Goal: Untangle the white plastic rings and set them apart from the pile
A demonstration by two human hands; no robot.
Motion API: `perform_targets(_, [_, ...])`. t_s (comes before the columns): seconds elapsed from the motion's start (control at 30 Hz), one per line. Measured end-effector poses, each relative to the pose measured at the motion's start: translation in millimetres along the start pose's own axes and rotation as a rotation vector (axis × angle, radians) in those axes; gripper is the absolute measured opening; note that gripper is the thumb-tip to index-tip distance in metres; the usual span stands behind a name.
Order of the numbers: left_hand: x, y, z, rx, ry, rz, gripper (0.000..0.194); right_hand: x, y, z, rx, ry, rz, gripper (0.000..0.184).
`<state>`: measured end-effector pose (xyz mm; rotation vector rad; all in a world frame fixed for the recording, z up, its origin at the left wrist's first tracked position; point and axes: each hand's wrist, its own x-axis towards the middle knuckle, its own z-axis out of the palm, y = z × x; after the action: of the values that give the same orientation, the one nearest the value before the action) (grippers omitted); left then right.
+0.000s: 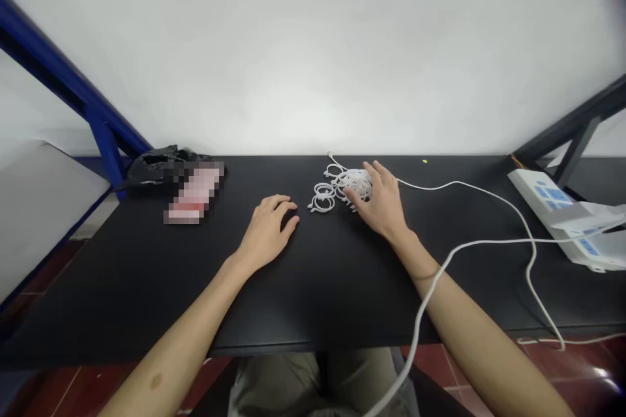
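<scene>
A heap of tangled thin white cords point(359, 184) lies on the black tabletop. At its left edge, a small looped white cord point(323, 198) forms two rings. My right hand point(384, 199) is at the right side of the heap, thumb and fingers spread apart, with the thumb against or just over the cords; I cannot tell if it presses on them. My left hand point(270, 228) rests on the tabletop left of the cords, its fingers loosely bent and the thumb apart, with nothing in it.
A long white cable point(464, 244) crosses over my right forearm. At the right lies a white and blue box point(552, 199). A black plastic bag point(151, 166) and a blurred pink item point(195, 195) lie at the left. A white wall point(303, 52) backs the table point(147, 300).
</scene>
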<state>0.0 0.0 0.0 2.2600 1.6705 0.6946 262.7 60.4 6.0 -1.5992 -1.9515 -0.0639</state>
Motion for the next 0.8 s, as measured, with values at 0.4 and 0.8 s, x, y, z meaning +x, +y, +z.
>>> perform_targets(0.4, [-1.4,0.4,-0.7,0.073,-0.015,0.045,0.027,-0.5,-8.4,5.2,0.095,-0.038,-0.021,0.055])
perform_targets(0.8, [-1.6,-0.3,-1.4,0.122,-0.025,0.072,0.028,1.8,-1.8,9.4,0.101,0.038,-0.082,0.042])
